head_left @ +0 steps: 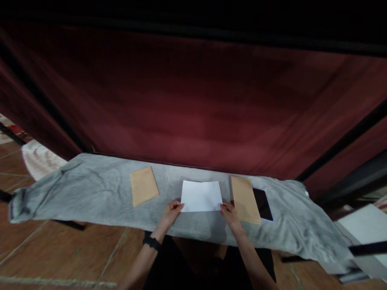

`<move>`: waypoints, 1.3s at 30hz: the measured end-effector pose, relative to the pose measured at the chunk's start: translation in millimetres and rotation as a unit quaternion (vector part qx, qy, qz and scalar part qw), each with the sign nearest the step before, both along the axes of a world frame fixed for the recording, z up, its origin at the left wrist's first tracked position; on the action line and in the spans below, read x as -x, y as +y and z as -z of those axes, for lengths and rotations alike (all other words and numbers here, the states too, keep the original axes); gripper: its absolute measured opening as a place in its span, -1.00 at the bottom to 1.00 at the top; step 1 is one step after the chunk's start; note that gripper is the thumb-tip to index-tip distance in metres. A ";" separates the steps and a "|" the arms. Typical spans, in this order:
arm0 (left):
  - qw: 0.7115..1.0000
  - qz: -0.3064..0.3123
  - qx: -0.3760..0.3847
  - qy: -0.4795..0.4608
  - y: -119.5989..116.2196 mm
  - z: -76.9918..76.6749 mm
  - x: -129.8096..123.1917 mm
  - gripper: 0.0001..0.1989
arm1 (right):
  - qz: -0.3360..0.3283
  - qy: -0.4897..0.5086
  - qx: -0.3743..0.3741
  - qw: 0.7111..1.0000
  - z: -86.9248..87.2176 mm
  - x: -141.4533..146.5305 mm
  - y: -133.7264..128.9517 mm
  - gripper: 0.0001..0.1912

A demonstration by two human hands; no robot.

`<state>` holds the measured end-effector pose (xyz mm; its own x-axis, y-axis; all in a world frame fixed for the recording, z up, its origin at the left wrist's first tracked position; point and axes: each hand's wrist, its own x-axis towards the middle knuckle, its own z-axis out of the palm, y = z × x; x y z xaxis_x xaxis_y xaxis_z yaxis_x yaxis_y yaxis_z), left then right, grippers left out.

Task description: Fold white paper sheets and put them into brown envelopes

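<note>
A sheet of white paper (201,196) is stretched between my two hands above the grey cloth. My left hand (173,211) pinches its near left corner, and a dark band circles that wrist. At the near right corner, my right hand (229,212) grips the same sheet between thumb and fingers. Just right of that hand lies a stack of brown envelopes (245,199), partly over a dark tablet or phone (263,204) with a pale purple edge. Another brown envelope (144,186) rests by itself on the left.
A grey cloth (99,193) covers the long, narrow table. A dark red curtain (193,108) hangs right behind it, between black frame bars. At the far left is a striped white round thing (42,160); a white panel (367,225) stands at the right. The floor is brown tile.
</note>
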<state>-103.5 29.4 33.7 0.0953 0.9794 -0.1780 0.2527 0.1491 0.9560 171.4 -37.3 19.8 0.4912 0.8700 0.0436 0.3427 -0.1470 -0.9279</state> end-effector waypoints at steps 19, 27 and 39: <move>0.843 0.089 -0.324 0.419 -35.1 19.5 -44.7 -0.54 | -0.007 -0.283 0.065 0.957 20.1 22.5 -27.9 -0.58; 0.788 0.227 -0.343 0.458 -33.0 39.2 -88.9 -0.39 | -0.161 -0.281 -0.021 0.946 16.2 61.9 17.2 -0.47; 0.827 0.148 -0.286 0.461 -11.4 37.8 -57.0 -0.42 | -0.125 -0.430 0.064 0.892 35.2 48.6 26.2 -0.45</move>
<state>-46.5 18.0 -4.1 0.4281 0.8866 0.1753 0.8579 -0.4596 0.2295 122.8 -11.1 -15.4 0.1142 0.9724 0.2035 0.9567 -0.0524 -0.2864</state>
